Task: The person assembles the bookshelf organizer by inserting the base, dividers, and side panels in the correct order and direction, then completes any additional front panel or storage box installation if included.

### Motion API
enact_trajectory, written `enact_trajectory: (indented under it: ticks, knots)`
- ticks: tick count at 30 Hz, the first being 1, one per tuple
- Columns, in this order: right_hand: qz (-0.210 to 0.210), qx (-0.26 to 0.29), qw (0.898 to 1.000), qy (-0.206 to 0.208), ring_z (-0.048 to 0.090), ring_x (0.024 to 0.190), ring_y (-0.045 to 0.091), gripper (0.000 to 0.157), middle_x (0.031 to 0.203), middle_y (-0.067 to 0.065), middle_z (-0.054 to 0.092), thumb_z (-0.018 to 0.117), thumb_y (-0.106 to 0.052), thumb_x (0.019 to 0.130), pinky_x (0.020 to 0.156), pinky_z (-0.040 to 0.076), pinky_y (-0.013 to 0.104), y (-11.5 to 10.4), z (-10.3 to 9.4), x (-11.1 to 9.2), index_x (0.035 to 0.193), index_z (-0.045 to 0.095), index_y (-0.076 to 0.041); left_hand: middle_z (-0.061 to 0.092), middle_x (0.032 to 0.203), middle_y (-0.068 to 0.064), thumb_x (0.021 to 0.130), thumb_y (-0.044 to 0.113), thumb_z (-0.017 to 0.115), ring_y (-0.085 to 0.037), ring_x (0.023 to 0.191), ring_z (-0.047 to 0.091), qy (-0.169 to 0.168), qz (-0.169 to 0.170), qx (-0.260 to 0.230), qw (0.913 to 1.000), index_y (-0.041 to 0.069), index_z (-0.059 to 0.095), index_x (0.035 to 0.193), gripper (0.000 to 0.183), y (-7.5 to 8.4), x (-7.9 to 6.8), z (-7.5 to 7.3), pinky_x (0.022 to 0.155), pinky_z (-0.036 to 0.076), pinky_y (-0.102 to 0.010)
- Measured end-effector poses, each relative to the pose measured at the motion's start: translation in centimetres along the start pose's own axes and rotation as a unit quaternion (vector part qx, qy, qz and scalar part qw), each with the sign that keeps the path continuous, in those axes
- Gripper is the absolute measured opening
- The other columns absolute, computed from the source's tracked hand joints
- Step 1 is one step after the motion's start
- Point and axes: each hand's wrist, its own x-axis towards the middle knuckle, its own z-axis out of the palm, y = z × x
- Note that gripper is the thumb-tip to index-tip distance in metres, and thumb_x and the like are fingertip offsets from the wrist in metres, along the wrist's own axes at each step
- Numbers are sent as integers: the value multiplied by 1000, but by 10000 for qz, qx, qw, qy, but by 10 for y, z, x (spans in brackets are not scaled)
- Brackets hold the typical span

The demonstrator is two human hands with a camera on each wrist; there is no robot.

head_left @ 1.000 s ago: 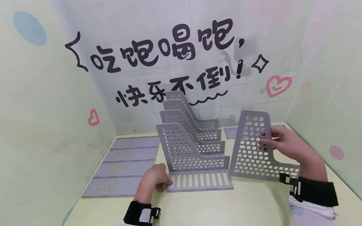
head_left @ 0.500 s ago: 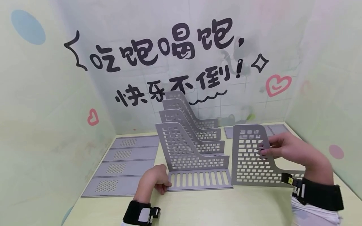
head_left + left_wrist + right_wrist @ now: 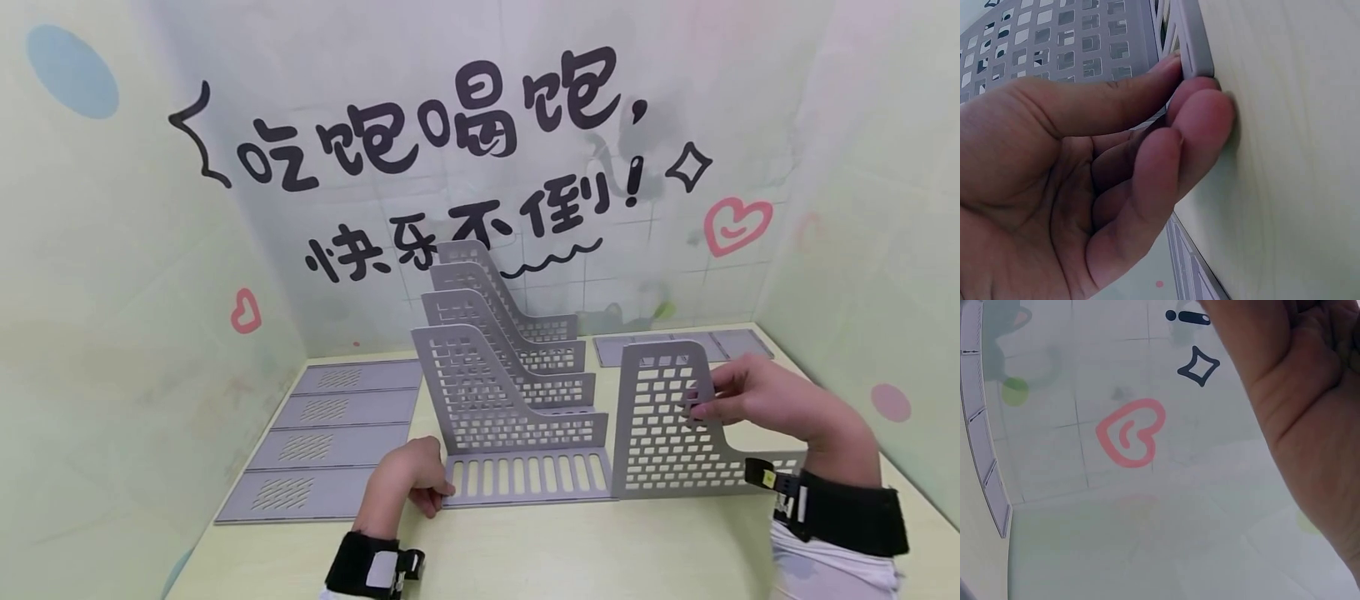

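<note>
A grey file rack has several perforated uprights (image 3: 480, 417) standing in a row on a slotted base (image 3: 525, 498). At the base's front left corner is my left hand (image 3: 416, 475). In the left wrist view, the thumb (image 3: 1141, 87) lies on one face of the base edge (image 3: 1194, 44) and the fingers curl under the other. My right hand (image 3: 765, 396) pinches a loose perforated panel (image 3: 663, 442) by its sloping edge. That panel stands upright, its lower left corner right at the base's right end. The right wrist view shows only part of the right hand (image 3: 1310, 412).
Several flat grey panels (image 3: 348, 492) with slanted cutouts lie in a column on the left of the table (image 3: 525, 554). More flat panels (image 3: 738, 342) lie at the back right. Printed walls (image 3: 862, 275) enclose the table on three sides.
My right hand has lowered the loose panel and turned it from tilted to upright, its lower left corner now at the base's end. The left hand has kept its grip on the base.
</note>
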Motion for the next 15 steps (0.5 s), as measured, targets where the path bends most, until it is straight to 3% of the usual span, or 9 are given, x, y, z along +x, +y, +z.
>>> enact_trajectory:
  ticks: [6, 11, 15]
  knots:
    - [429, -39, 9990, -145, 72, 90, -2, 13, 100, 1, 83, 74, -7, 98, 81, 61, 21, -1, 0, -2, 105, 80, 2, 75, 65, -15, 93, 5, 80, -18, 51, 72, -4, 14, -30, 10000, -1, 67, 75, 23, -1, 2, 1, 60, 64, -32]
    - [800, 383, 9950, -467, 74, 90, 1, 20, 105, 10, 82, 72, -10, 99, 82, 64, 26, -3, 1, 0, 109, 79, 6, 75, 66, -16, 93, 4, 79, -18, 50, 72, -10, -41, -85, 10000, -1, 64, 78, 22, -1, 3, 1, 59, 64, -32]
    - [844, 443, 9937, -581, 73, 88, 2, 20, 102, 10, 81, 72, -11, 99, 82, 64, 27, -7, 3, 2, 107, 79, 6, 75, 66, -16, 93, 3, 79, -18, 50, 72, -17, -58, -68, 10000, -1, 64, 79, 21, 0, 3, 1, 59, 64, -32]
